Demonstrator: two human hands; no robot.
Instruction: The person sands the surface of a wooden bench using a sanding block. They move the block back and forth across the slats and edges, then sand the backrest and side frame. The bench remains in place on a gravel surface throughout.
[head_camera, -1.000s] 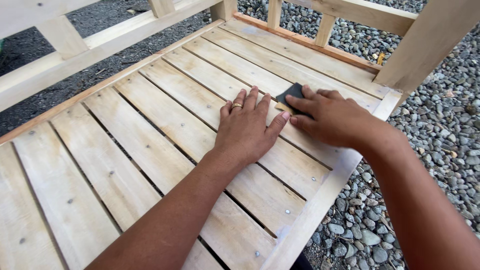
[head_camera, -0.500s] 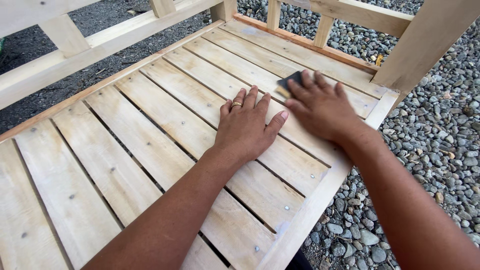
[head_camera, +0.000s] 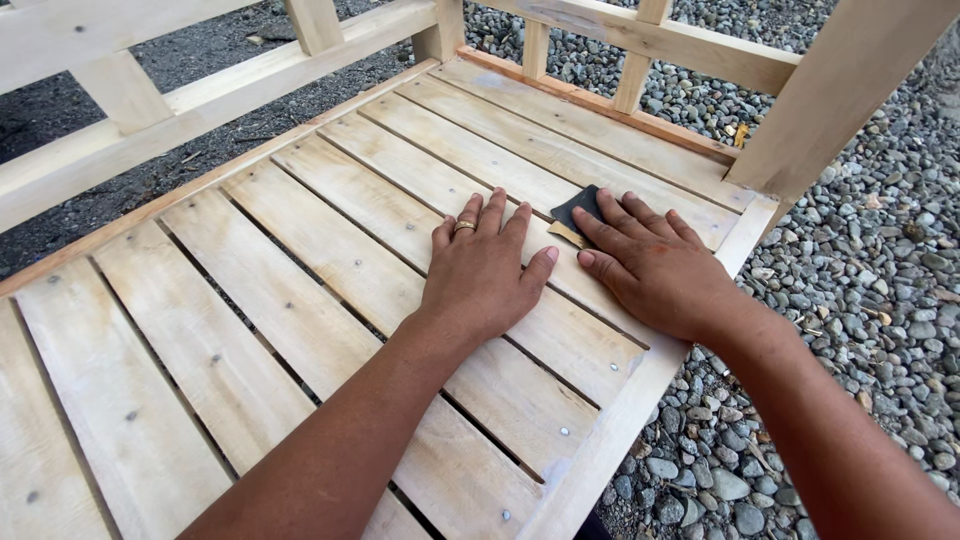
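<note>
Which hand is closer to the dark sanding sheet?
Right. The right hand presses on the dark sanding sheet; the left hand lies flat on the slats beside it.

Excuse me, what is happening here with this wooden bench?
A person is sanding the slatted seat of an unfinished wooden bench that stands on gravel. The right hand presses a dark piece of sandpaper flat on a slat near the bench's end. The left hand, wearing a ring, lies flat on the slats beside it, fingers spread.
</note>
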